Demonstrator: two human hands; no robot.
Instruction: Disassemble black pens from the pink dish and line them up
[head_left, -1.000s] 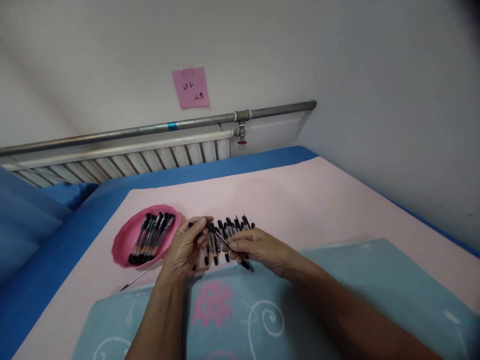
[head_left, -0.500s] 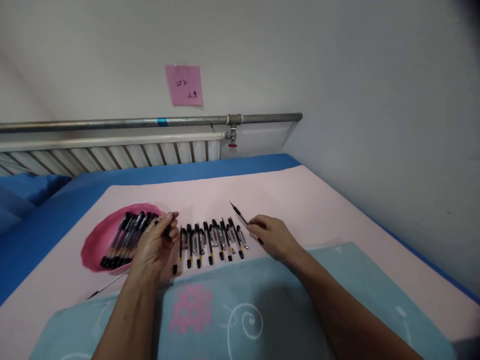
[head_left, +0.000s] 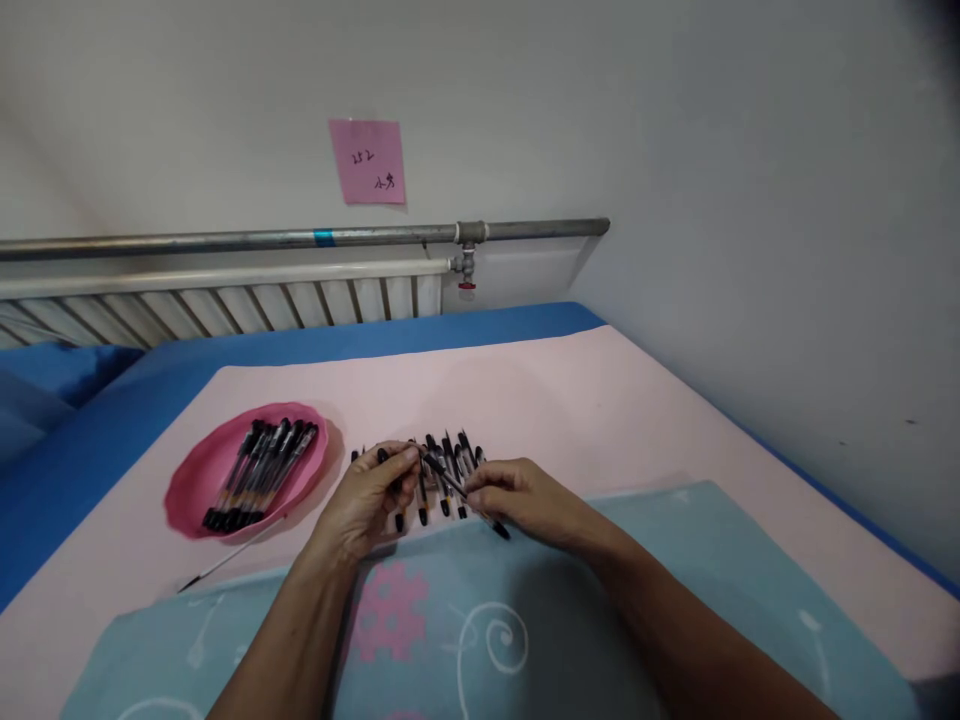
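Note:
My right hand (head_left: 521,500) pinches a black pen (head_left: 448,478) by its barrel, the pen slanting up and left with its tip pointing at my left hand (head_left: 379,495). That hand is closed, its thumb and forefinger at the pen's tip. A small black piece, apparently a pen cap (head_left: 384,456), shows among its fingers; most of it is hidden. Behind both hands lie several uncapped pens (head_left: 423,505) with loose black and clear caps, partly covered by the hands. To the left, a pink bowl (head_left: 184,490) holds several capped pens (head_left: 259,475).
A thin pen refill or stick (head_left: 225,560) lies in front of the bowl. A blue patterned cloth (head_left: 600,600) covers the near side of the pink surface (head_left: 540,390). Behind are a radiator (head_left: 300,305) and a metal pipe (head_left: 247,243); a wall (head_left: 787,300) rises at right.
My left hand has moved right, away from the bowl, and my right hand slightly left and down. The pen's tip now meets my left fingers.

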